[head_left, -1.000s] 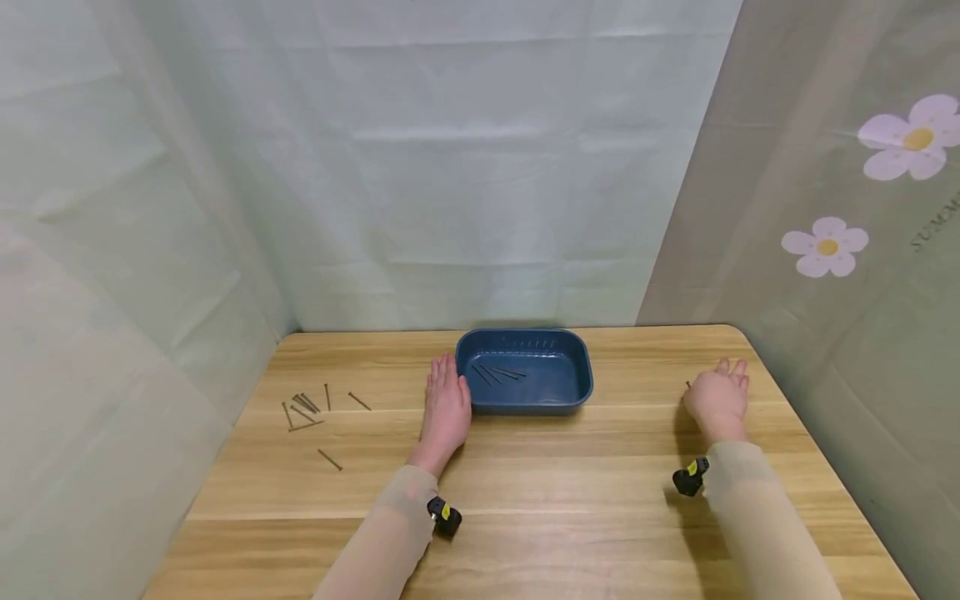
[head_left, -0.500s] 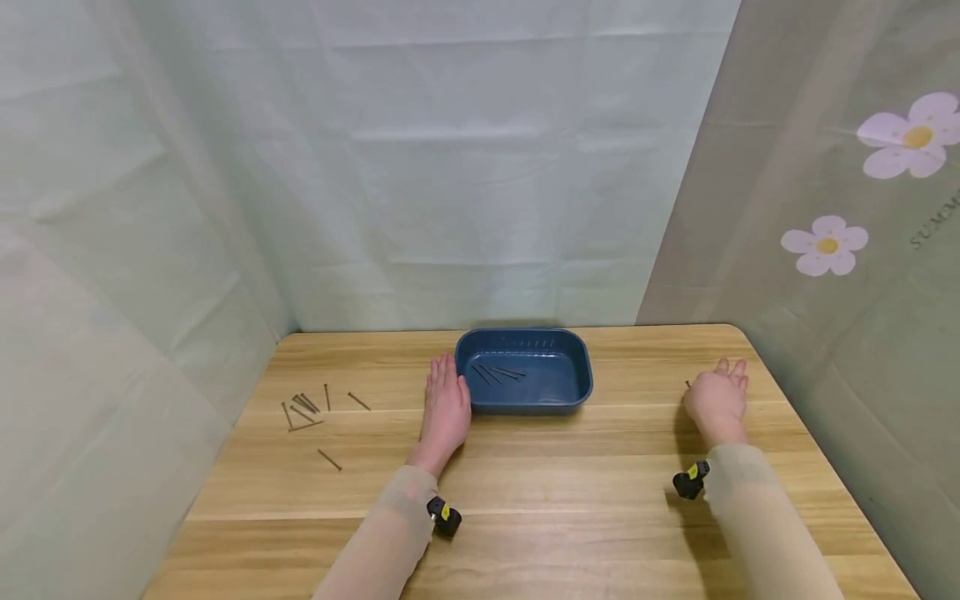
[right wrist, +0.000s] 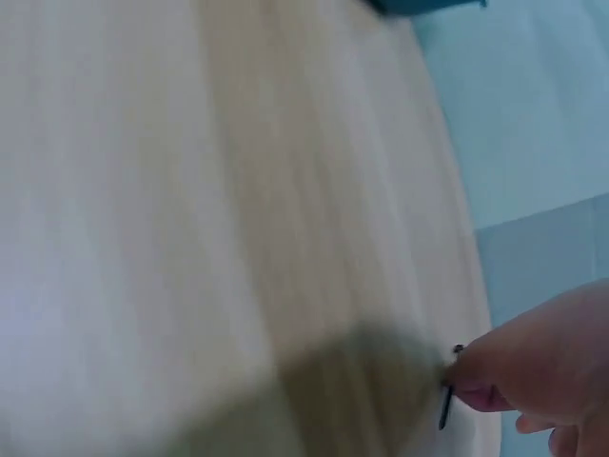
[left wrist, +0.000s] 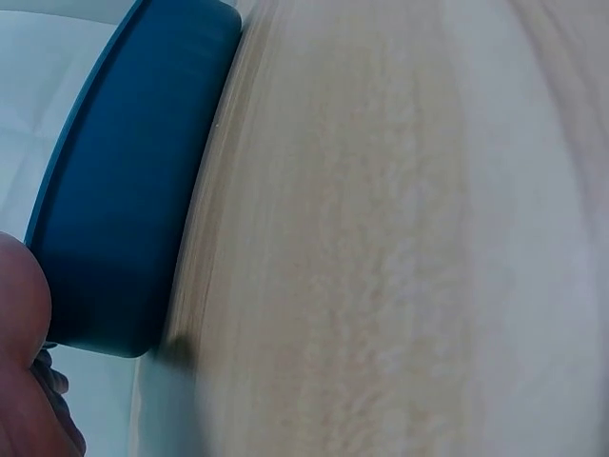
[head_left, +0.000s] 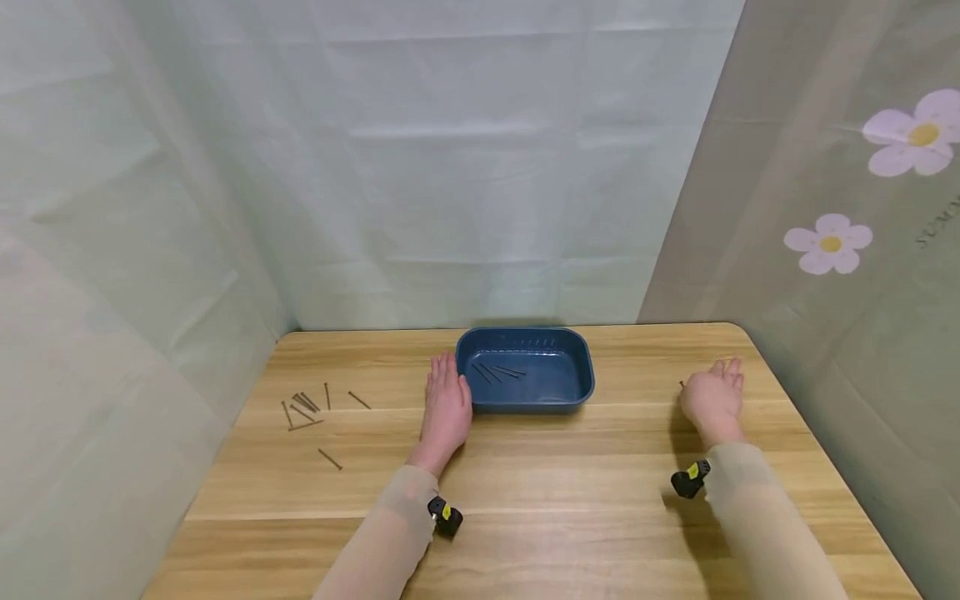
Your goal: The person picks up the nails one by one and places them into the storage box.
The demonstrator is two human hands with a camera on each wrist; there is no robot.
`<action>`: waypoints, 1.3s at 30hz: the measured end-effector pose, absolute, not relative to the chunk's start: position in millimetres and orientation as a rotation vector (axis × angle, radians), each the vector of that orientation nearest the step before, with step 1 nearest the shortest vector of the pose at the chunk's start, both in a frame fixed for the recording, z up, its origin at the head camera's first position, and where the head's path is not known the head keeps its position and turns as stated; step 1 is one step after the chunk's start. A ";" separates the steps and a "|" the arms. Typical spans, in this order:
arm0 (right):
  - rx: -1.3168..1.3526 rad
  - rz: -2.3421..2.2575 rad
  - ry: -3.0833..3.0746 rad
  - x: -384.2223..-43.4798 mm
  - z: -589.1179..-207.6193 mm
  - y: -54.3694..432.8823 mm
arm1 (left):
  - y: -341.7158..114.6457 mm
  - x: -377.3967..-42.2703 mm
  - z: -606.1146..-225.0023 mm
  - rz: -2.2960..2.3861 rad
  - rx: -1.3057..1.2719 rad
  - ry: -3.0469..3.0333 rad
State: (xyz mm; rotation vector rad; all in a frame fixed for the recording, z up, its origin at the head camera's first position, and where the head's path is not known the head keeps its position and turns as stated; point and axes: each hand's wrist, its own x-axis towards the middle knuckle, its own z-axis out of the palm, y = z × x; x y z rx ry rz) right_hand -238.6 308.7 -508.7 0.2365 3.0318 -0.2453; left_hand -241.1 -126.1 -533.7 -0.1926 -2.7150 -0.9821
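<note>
My right hand (head_left: 712, 402) is at the right of the table and pinches a dark nail (right wrist: 445, 407) between thumb and forefinger. In the right wrist view the nail pokes out on both sides of the fingertips. The other fingers are spread away from it. With straight fingers, my left hand (head_left: 447, 408) rests along the left end of a blue plastic tray (head_left: 525, 408). The left wrist view shows the outer wall of this tray beside the thumb. Several nails (head_left: 498, 372) lie inside, toward its left half.
More nails (head_left: 306, 403) lie loosely grouped on the left of the wooden table (head_left: 555, 517), with a single nail (head_left: 330, 459) nearer the front. Pale cloth (head_left: 480, 167) hangs along the back edge and both sides. A small camera (head_left: 446, 517) sits at the left wrist.
The right hand has shifted slightly left with the nail, whose tip shows a little further left. The left hand and tray stay in place.
</note>
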 end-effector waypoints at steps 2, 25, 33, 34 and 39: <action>0.197 -0.260 3.053 -240.0 -504.7 302.9 | -126.1 -240.8 -532.5 -0.989 -0.193 -2.717; -0.418 -0.548 3.408 -238.9 -454.3 149.8 | -125.3 -242.0 -535.0 -0.978 -0.180 -2.717; -0.593 -0.498 3.235 -247.2 -455.9 110.0 | -124.5 -242.1 -533.6 -0.967 -0.185 -2.725; -0.634 -0.488 3.209 -249.9 -457.7 105.9 | -124.4 -241.9 -532.9 -0.970 -0.183 -2.726; -0.819 -0.387 3.142 -267.2 -469.0 89.3 | -124.0 -242.7 -531.4 -0.956 -0.178 -2.728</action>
